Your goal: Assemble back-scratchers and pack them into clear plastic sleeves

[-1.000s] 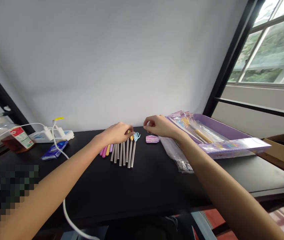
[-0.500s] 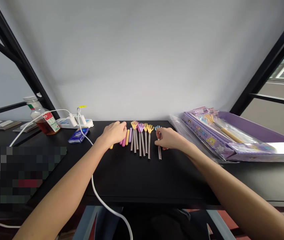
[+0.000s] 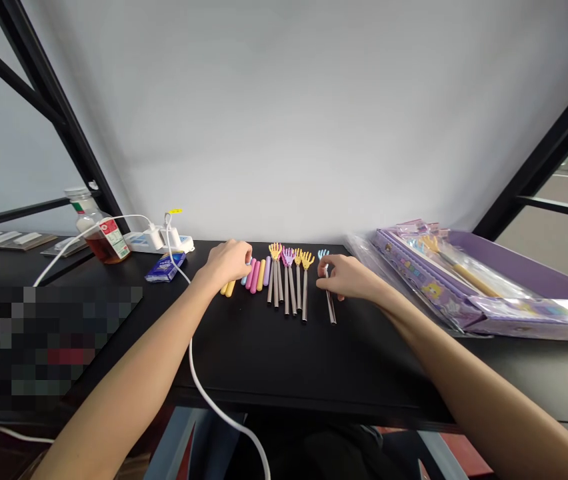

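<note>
My left hand (image 3: 229, 261) is curled over the left end of a row of coloured handle tubes. What its fingers grip is hidden. Yellow tubes (image 3: 229, 288) show below it, and a pink tube (image 3: 255, 276) and a purple tube (image 3: 267, 272) lie to its right. My right hand (image 3: 348, 275) pinches a back scratcher (image 3: 331, 309) with a light blue claw and a bare metal rod, at the right of the group. Between my hands, several back scratchers with yellow or purple claws (image 3: 288, 257) lie side by side, rods toward me.
At right, a purple box (image 3: 429, 293) holds a bagged yellow back scratcher (image 3: 464, 270). To the left are a blue packet (image 3: 165, 267), a white power strip (image 3: 139, 242) and a bottle of brown liquid (image 3: 101, 233). A white cable (image 3: 214, 400) crosses the black desk (image 3: 284, 360).
The view has shifted slightly, moving the desk items rightward in the picture. More yellow and blue tubes show around my left hand. The blue-clawed scratcher's rod slants more under my right hand.
</note>
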{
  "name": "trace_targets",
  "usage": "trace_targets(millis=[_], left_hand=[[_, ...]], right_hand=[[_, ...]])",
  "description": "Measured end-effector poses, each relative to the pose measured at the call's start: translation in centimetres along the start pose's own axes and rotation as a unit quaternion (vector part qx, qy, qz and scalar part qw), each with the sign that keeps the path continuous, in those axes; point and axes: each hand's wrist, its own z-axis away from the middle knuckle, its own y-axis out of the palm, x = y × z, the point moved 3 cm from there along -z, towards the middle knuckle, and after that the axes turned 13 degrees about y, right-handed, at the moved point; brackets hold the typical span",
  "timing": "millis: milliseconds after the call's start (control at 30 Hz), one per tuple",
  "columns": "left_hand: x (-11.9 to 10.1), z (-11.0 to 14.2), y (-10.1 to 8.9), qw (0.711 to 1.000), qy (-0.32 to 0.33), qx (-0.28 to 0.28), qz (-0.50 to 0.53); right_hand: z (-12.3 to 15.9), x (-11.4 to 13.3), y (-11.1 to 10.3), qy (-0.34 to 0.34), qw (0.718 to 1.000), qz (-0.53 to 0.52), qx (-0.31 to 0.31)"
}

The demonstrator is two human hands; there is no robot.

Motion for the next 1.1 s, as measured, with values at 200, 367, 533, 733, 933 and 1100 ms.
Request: trace_targets(millis=[200,367,533,733,933,1100], left_hand=[[-0.3,-0.2,0.4,1.000,-0.002,-0.007,-0.017],[-0.6,-0.2,0.6,0.999,-0.011,-0.002,-0.042],[-0.8,-0.5,0.8,0.998,-0.019,-0.020,-0.049],[-1.1,-0.5,0.9,0.999,-0.027,-0.027,-0.021],[-1.4,-0.7,0.7,0.998,-0.045,-0.030,-0.017],[-1.8,-0.7,-0.3,0.990,-0.010,-0.125,0.062]], right_hand=[[0.8,0.9,-1.1,-0.065,0.994,-0.092,0.011],[0.7,1.0,-0.9,-0.101,0.985,-0.141,0.008],[0.8,1.1,-1.0,-0.094,0.985,-0.145,-0.008],[1.0,1.1,-1.0,-0.096,0.983,-0.153,-0.009],[1.1,1.3,-0.9,-0.112,0.982,-0.152,-0.004],[0.5,0.7,-1.1,-0.087,0.976,-0.200,-0.005]])
